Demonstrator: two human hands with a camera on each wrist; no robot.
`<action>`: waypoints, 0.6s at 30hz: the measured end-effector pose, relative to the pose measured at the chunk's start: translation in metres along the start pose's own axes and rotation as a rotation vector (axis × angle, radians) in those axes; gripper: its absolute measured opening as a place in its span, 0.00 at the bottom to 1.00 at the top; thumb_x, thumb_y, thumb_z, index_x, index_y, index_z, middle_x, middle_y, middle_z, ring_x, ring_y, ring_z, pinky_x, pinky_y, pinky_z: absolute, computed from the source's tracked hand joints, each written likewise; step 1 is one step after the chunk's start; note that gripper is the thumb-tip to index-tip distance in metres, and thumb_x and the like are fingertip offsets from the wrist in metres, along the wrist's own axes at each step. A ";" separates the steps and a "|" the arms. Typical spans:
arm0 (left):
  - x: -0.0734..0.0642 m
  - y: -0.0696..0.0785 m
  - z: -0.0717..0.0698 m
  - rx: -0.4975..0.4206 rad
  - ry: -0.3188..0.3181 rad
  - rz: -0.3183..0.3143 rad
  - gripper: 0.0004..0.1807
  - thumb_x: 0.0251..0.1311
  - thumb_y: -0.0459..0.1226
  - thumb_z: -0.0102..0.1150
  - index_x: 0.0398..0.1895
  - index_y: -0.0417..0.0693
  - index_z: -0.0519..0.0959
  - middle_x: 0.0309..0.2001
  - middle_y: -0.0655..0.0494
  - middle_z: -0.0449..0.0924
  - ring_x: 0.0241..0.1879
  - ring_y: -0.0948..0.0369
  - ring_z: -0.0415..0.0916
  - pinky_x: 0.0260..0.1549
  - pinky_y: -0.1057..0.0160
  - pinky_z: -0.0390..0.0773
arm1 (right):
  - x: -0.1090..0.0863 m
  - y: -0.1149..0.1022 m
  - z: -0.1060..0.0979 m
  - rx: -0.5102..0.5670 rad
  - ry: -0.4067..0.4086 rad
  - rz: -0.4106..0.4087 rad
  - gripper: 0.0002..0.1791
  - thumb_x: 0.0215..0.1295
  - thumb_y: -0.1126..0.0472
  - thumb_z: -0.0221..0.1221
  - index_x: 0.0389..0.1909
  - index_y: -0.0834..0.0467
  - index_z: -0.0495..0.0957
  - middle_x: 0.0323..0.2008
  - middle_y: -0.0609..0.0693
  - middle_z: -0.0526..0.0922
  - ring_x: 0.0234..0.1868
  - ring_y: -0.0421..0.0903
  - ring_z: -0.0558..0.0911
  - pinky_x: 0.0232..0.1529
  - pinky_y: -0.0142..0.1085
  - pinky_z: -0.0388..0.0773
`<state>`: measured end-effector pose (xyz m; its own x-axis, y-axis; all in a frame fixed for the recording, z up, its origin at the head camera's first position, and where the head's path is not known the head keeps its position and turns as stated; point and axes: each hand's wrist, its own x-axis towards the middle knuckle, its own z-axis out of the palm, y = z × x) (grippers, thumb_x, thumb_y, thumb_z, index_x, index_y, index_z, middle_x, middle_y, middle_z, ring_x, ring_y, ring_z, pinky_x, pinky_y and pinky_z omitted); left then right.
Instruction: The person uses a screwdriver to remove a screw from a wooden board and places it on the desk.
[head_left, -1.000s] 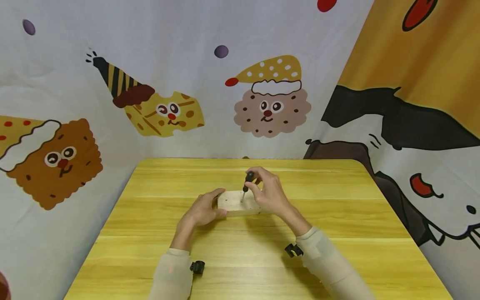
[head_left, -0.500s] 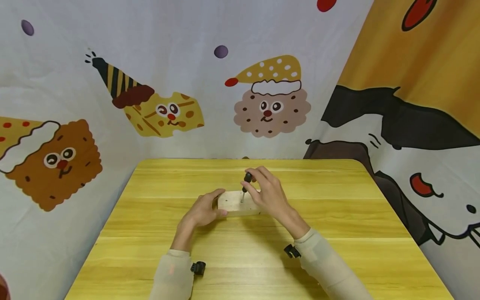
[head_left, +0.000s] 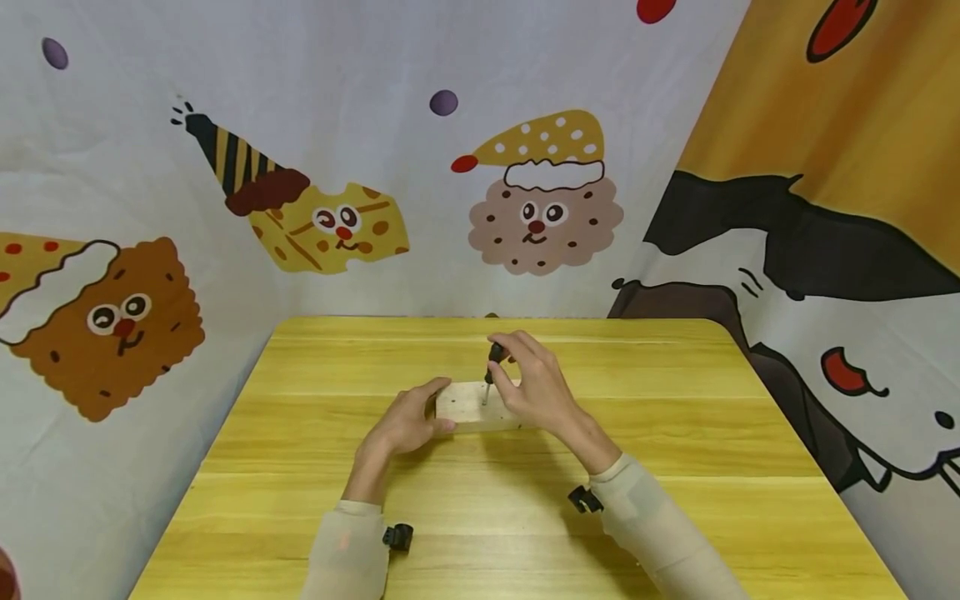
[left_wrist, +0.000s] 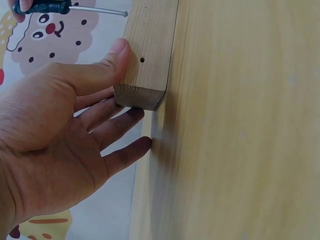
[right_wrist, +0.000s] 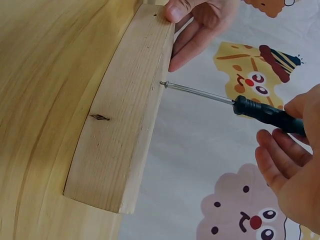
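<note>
A pale wooden block (head_left: 467,407) lies on the table, its length running left to right. My left hand (head_left: 405,419) holds its left end, thumb on the near side and fingers at the end and far side. My right hand (head_left: 546,390) pinches the black handle of a screwdriver (right_wrist: 200,93), which leans slightly. The metal tip meets the block's top face near its middle, at a small spot; whether a screw sits there is too small to tell. Toward the left end is a small dark hole (left_wrist: 142,60). My right hand hides the block's right end in the head view.
The yellow wood-grain table (head_left: 480,533) spreads around the block. Behind it hangs a white curtain (head_left: 360,108) with cartoon food prints. Small black wrist cameras sit by each sleeve, such as the left camera (head_left: 398,537).
The right fingers and thumb shift slightly on the screwdriver handle, and the handle tips a little to the left. The block and my left hand stay in place.
</note>
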<state>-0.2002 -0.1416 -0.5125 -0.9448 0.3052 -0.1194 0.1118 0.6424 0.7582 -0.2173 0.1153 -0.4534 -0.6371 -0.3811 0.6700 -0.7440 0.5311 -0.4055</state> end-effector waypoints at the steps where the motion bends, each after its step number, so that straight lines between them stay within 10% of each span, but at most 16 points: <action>1: 0.000 0.000 0.000 -0.002 0.000 -0.001 0.44 0.72 0.39 0.77 0.88 0.48 0.69 0.83 0.39 0.74 0.85 0.38 0.69 0.85 0.32 0.67 | 0.000 0.000 0.000 -0.004 0.007 -0.007 0.21 0.74 0.68 0.72 0.65 0.68 0.85 0.47 0.59 0.90 0.43 0.54 0.91 0.42 0.44 0.92; 18: -0.001 0.002 0.000 0.003 0.005 0.008 0.43 0.73 0.39 0.77 0.87 0.46 0.69 0.83 0.39 0.74 0.85 0.39 0.68 0.85 0.34 0.68 | 0.004 -0.002 0.005 0.018 0.097 0.027 0.19 0.72 0.68 0.75 0.60 0.69 0.86 0.42 0.59 0.90 0.38 0.52 0.91 0.36 0.44 0.92</action>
<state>-0.1990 -0.1409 -0.5106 -0.9454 0.3068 -0.1103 0.1201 0.6422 0.7571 -0.2198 0.1090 -0.4533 -0.6352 -0.2908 0.7155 -0.7308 0.5261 -0.4349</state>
